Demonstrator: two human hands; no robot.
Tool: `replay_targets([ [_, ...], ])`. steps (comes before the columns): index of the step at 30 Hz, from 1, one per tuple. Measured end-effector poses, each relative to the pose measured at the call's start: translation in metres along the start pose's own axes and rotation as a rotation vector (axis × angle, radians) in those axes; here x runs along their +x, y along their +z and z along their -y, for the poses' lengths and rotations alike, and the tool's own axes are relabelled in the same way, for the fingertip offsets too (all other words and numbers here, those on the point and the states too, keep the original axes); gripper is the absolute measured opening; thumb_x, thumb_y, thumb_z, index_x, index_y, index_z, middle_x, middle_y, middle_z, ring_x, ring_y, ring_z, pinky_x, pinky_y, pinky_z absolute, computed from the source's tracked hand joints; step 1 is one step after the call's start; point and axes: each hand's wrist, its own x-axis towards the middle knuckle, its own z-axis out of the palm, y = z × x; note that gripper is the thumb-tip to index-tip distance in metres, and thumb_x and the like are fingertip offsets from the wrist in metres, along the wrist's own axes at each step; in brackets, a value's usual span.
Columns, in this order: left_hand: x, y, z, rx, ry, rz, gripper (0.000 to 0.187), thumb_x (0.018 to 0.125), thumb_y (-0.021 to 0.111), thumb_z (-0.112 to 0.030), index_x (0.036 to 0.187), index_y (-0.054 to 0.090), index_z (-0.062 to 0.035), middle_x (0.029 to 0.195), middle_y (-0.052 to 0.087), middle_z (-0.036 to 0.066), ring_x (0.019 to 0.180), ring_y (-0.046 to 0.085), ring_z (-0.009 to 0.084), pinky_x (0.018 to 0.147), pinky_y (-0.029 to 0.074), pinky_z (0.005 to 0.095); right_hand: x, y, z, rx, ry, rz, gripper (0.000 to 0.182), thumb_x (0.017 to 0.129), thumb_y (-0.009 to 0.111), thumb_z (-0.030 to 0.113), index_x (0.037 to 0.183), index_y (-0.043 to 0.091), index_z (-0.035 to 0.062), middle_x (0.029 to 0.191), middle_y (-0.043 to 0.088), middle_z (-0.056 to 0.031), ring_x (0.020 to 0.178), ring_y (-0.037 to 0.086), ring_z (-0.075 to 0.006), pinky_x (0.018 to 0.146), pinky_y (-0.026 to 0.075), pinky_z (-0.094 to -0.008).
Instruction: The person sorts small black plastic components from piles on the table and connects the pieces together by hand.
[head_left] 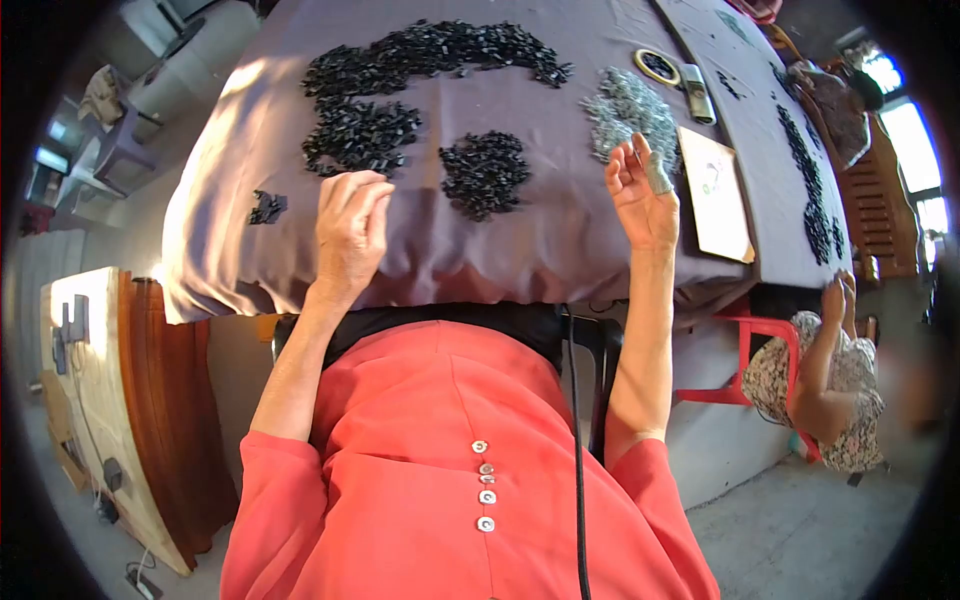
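Observation:
My left hand (350,225) is over the near part of the table, below a heap of small black pieces (362,135). Its fingers are curled together, and whatever they may hold is hidden. Palm turned up, my right hand (642,205) hovers at the near edge of a heap of small silvery pieces (630,108). Its thumb, wrapped in a grey covering, is close against the bent index finger. Anything between them is too small to name. Between my hands lies a rounder pile of black pieces (485,175).
A long band of black pieces (440,48) spans the back of the cloth-covered table (520,255). To the right are a flat board (715,195), a small bottle (698,95) and a tape roll (657,67). Another person (825,390) sits by a red chair (745,355).

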Motion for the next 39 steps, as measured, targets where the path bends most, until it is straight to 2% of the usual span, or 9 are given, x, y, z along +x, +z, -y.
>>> replay_targets([
  [3,0.004,0.006,-0.001,-0.011,0.024,0.034,0.012,0.072,0.061,-0.001,0.082,0.06,-0.0066,0.084,0.057,0.006,0.081,0.052,0.0247,0.072,0.041,0.0339,0.002,-0.004,-0.012,-0.074,0.03,-0.028,0.031,0.087,0.054,0.012,0.114,0.051,-0.0017,0.098,0.058,-0.0129,0.09,0.059,-0.0234,0.081,0.049,-0.0354],
  [6,0.014,0.014,-0.005,-0.042,0.044,0.083,0.009,0.074,0.06,0.001,0.082,0.059,-0.0033,0.083,0.057,0.007,0.081,0.052,0.0248,0.072,0.043,0.0333,0.004,-0.01,-0.017,-0.102,0.043,-0.044,0.025,0.087,0.051,0.008,0.111,0.053,-0.0012,0.092,0.06,-0.0132,0.084,0.06,-0.0236,0.076,0.051,-0.0349],
  [10,0.029,0.037,-0.001,-0.052,0.065,0.115,0.01,0.075,0.058,-0.001,0.084,0.06,-0.0036,0.081,0.055,0.007,0.079,0.052,0.0248,0.072,0.043,0.0333,0.002,-0.007,-0.019,-0.188,0.037,-0.015,0.022,0.088,0.049,0.007,0.108,0.053,-0.0007,0.092,0.06,-0.0124,0.08,0.06,-0.0229,0.073,0.052,-0.0335],
  [17,0.044,0.057,0.005,0.049,-0.008,0.258,0.017,0.073,0.059,-0.002,0.09,0.062,-0.0054,0.082,0.054,0.009,0.081,0.052,0.0265,0.076,0.044,0.0352,-0.003,0.014,-0.031,-0.403,0.022,-0.05,0.02,0.086,0.052,0.004,0.106,0.053,0.0009,0.093,0.06,-0.0132,0.081,0.062,-0.0232,0.069,0.053,-0.0308],
  [25,0.044,0.06,0.006,0.108,-0.037,0.314,0.007,0.074,0.06,-0.007,0.081,0.062,-0.0069,0.08,0.053,0.008,0.082,0.053,0.0252,0.073,0.043,0.0364,-0.01,0.039,-0.047,-0.607,0.079,-0.016,0.014,0.085,0.056,0.006,0.098,0.055,-0.0001,0.087,0.063,-0.0133,0.078,0.064,-0.024,0.065,0.054,-0.0299],
  [29,0.039,0.058,-0.002,0.137,-0.058,0.315,0.008,0.074,0.061,-0.007,0.082,0.062,-0.0097,0.081,0.054,0.005,0.084,0.052,0.0228,0.072,0.041,0.0364,-0.007,0.027,-0.04,-0.426,0.039,0.032,0.013,0.086,0.056,0.007,0.098,0.058,0.0032,0.087,0.064,-0.0114,0.077,0.064,-0.0225,0.064,0.054,-0.0291],
  [33,0.033,0.061,-0.006,0.129,-0.063,0.297,0.012,0.074,0.061,-0.008,0.085,0.062,-0.0106,0.083,0.053,0.004,0.087,0.051,0.0221,0.074,0.038,0.036,0.0,0.003,-0.017,-0.086,0.003,-0.055,0.013,0.085,0.057,0.007,0.098,0.059,0.0052,0.086,0.061,-0.0087,0.071,0.058,-0.0175,0.061,0.049,-0.0269],
  [37,0.03,0.052,-0.009,0.084,-0.049,0.178,0.017,0.073,0.061,-0.006,0.089,0.062,-0.0097,0.084,0.054,0.005,0.085,0.051,0.0237,0.074,0.039,0.0364,-0.001,0.006,-0.019,-0.133,0.015,-0.028,0.016,0.085,0.056,0.006,0.1,0.057,0.003,0.087,0.059,-0.01,0.071,0.055,-0.017,0.06,0.046,-0.0266],
  [39,0.028,0.041,-0.003,0.081,-0.048,0.135,0.019,0.075,0.06,-0.005,0.094,0.062,-0.0096,0.085,0.055,0.004,0.085,0.052,0.0223,0.076,0.041,0.0362,-0.001,0.011,-0.027,-0.151,0.027,-0.008,0.017,0.086,0.053,0.006,0.103,0.055,0.0003,0.091,0.059,-0.0125,0.077,0.057,-0.0206,0.066,0.049,-0.0298],
])
